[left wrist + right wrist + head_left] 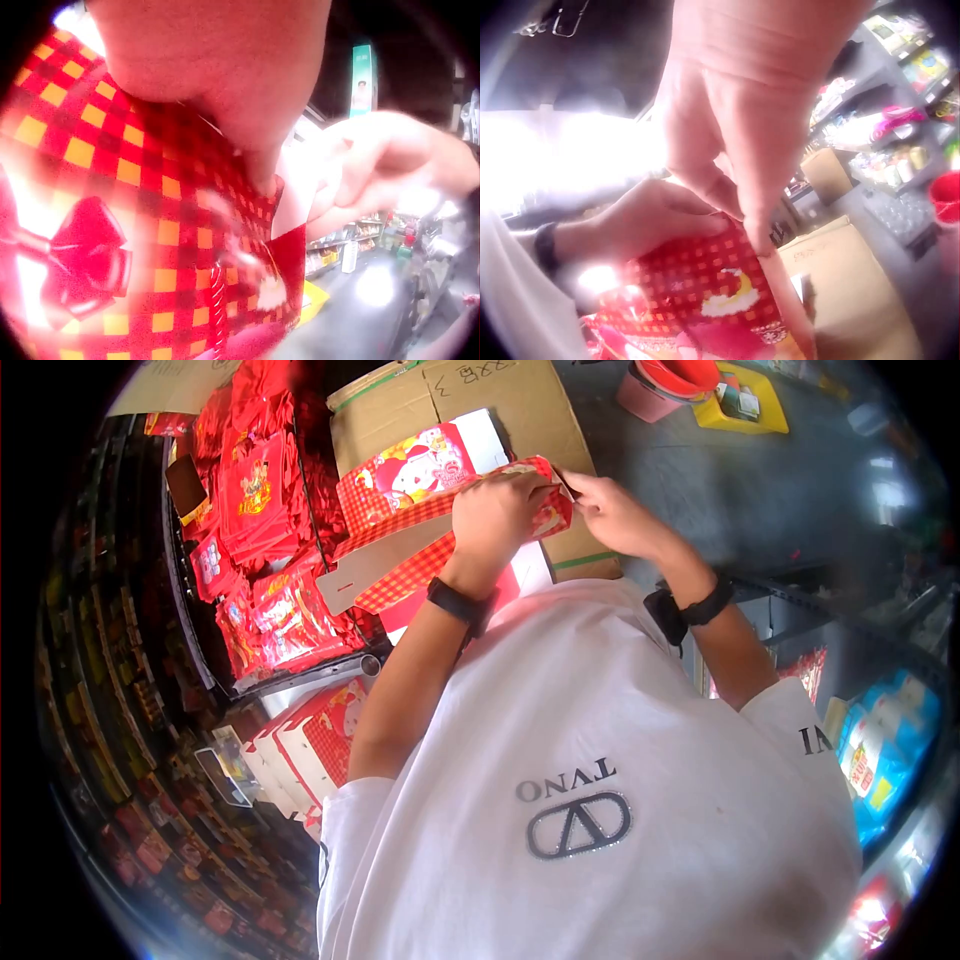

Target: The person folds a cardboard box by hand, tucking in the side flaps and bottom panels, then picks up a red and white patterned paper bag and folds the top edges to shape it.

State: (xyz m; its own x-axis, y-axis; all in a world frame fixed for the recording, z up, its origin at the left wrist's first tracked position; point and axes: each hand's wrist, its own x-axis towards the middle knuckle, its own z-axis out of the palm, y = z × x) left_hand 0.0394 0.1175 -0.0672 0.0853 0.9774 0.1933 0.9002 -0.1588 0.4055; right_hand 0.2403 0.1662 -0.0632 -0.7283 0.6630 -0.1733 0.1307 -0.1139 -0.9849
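Note:
A red carton with yellow checks and cartoon prints point(410, 572) lies partly folded in front of me, its left end gaping and a white flap point(483, 440) sticking up behind. My left hand point(497, 518) grips the carton's upper edge near its right end, the thumb pressed against the checked side in the left wrist view. At that right end, my right hand point(620, 517) pinches the carton's edge between thumb and fingers. The right wrist view shows both hands close together there, over the checked panel point(690, 277). Part of the left fingers is hidden behind the carton.
Under the carton is a large brown cardboard box point(400, 422). Red printed packets point(262, 495) fill a rack on the left, above several similar red cartons point(330, 735). A red bucket point(648, 395) and a yellow basin point(770, 410) stand on the floor beyond.

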